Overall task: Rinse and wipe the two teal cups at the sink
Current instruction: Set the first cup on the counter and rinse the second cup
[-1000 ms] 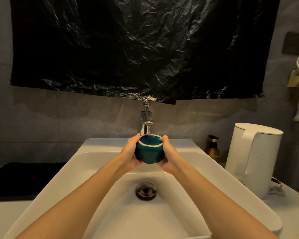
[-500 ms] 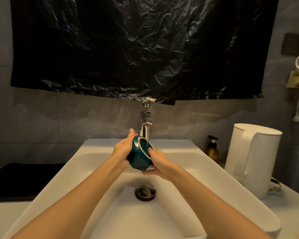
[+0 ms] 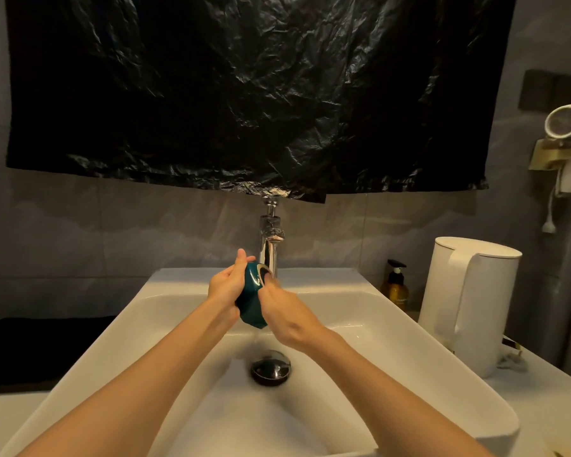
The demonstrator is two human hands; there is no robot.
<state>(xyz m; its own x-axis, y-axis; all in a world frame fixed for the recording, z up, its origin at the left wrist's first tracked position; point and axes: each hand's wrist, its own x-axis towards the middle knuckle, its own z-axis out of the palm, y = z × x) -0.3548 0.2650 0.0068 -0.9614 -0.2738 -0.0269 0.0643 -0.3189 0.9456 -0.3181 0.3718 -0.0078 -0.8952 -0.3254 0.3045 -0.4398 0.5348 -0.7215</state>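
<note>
A crumpled black plastic sheet (image 3: 244, 94) hangs across the wall at twelve o'clock, its lower edge just above the chrome tap (image 3: 270, 245). Below it the white sink (image 3: 393, 324) fills the lower half of my view, its dark drain plug (image 3: 270, 367) at six o'clock from my hands. At three o'clock a white electric kettle (image 3: 468, 301) stands on the tabletop (image 3: 548, 390), with an amber pump bottle (image 3: 395, 285) just beside it toward the tap. A white hair dryer (image 3: 567, 122) sits in a wall holder at two o'clock.

I hold one teal cup (image 3: 252, 301) over the basin, right below the tap's spout, tilted so its pale rim faces up and to the right. My left hand (image 3: 226, 285) has its grip closed around the cup's outer wall from nine o'clock, thumb raised above the rim. My right hand (image 3: 285, 316) closes on it from four o'clock, with fingertips (image 3: 268, 279) reaching over the rim into the mouth. A thin stream of water falls from the cup's base toward the drain.
</note>
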